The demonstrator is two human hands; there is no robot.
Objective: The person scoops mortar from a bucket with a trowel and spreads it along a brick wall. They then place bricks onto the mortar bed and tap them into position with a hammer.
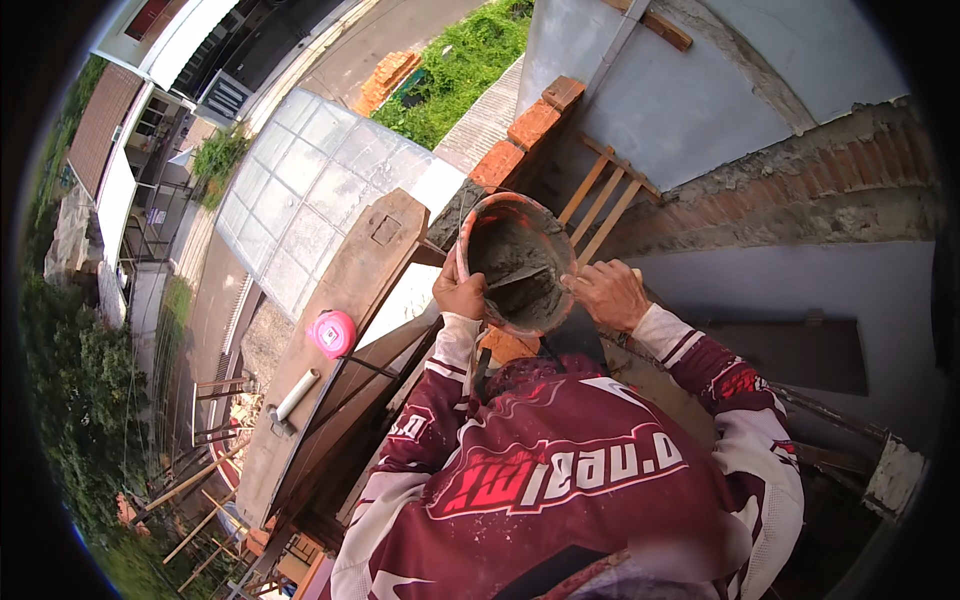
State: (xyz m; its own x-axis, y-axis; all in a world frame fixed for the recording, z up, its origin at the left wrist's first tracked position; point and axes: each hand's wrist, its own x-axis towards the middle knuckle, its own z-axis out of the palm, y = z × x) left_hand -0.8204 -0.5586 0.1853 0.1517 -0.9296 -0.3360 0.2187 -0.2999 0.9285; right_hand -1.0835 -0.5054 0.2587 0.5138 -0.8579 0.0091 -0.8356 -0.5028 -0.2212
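Head camera: left hand (461, 292) grips the mortar bucket (484, 206); right hand (610, 294) curls at its edge, hold unclear

Lettered shirt (600, 520)

Large red and white lettering (555, 475) crosses the shirt's front; smaller white characters (408, 427) mark its left sleeve (440, 390). At left, a pink case (346, 331) bears a pale label (331, 337), too small to read.

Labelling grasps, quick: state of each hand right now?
Left hand: closed, holding the mortar bucket by its left rim.
Right hand: closed, apparently holding a trowel, at the bucket's right rim.
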